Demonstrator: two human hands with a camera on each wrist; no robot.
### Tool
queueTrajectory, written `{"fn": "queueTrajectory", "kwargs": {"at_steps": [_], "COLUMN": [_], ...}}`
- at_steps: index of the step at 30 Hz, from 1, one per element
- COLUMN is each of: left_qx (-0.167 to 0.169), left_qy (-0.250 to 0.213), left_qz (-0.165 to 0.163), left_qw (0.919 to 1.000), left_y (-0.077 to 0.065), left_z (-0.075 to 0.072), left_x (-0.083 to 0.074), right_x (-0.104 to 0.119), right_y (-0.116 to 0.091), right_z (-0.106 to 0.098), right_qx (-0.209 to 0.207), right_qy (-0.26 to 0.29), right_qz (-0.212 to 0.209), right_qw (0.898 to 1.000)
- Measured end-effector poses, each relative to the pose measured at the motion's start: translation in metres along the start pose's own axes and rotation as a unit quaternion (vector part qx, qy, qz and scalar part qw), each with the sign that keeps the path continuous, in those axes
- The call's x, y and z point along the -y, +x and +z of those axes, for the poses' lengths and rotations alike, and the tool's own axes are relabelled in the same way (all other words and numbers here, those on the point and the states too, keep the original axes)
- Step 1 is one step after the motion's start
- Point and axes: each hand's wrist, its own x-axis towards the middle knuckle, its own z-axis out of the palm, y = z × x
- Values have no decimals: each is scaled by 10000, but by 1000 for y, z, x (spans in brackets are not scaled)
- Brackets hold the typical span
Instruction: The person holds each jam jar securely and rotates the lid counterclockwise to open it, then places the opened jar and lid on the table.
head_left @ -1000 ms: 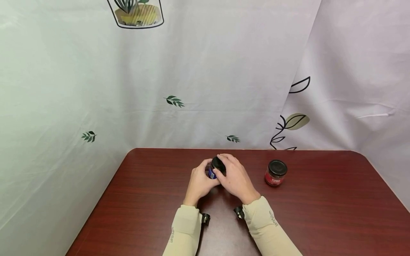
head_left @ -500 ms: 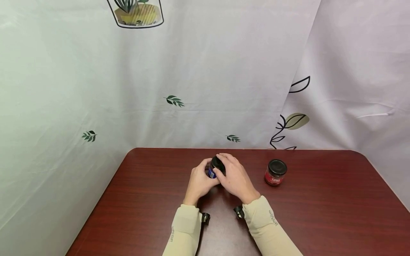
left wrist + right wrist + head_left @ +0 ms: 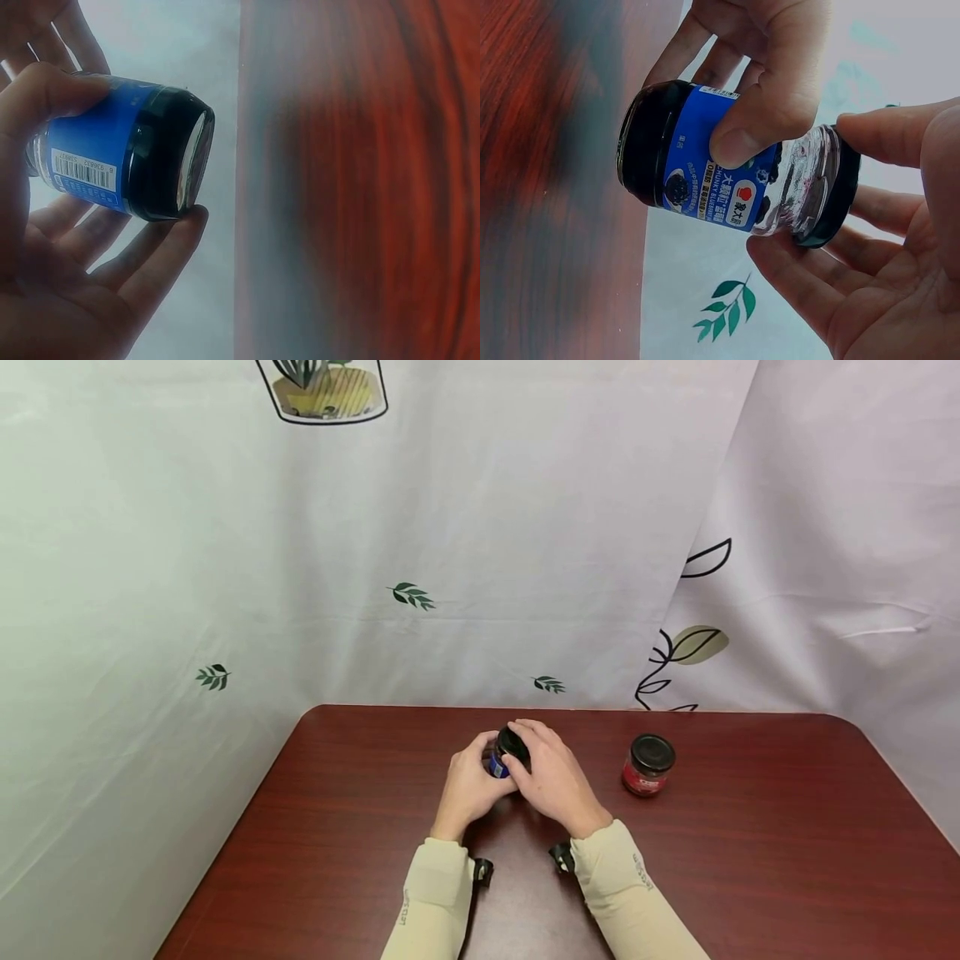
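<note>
Between my two hands is a glass jam jar [image 3: 712, 161] with a blue blueberry label, dark contents and a black lid [image 3: 838, 191]. My left hand [image 3: 468, 787] grips the jar's body, thumb across the label and fingers round the far side. The right hand [image 3: 552, 774] holds the black lid at its rim between thumb and fingers. The lid sits on the jar's mouth; whether it is loose cannot be told. In the left wrist view the jar's base [image 3: 193, 165] shows near a fingertip, held off the table.
A second jar [image 3: 648, 766], with a red label and black lid, stands upright on the dark red wooden table [image 3: 750, 843], right of my hands. A white patterned curtain [image 3: 480, 527] hangs behind the table's far edge.
Both hands keep their hold on the jar and its lid. The whole head view has shifted very slightly; the red-labelled jar stays in place on the table.
</note>
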Motion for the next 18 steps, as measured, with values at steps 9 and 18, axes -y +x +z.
{"fn": "queueTrajectory", "kwargs": {"at_steps": [9, 18], "left_qx": [42, 44], "left_qy": [5, -11], "left_qz": [-6, -73], "left_qw": [10000, 10000], "left_y": [1, 0], "left_z": [0, 0], "left_x": [0, -1], "right_x": [0, -1], "right_y": [0, -1], "right_z": [-1, 0], "right_qx": [42, 39], "right_qy": [90, 132], "right_qz": [33, -7], "right_qw": [9999, 9999]}}
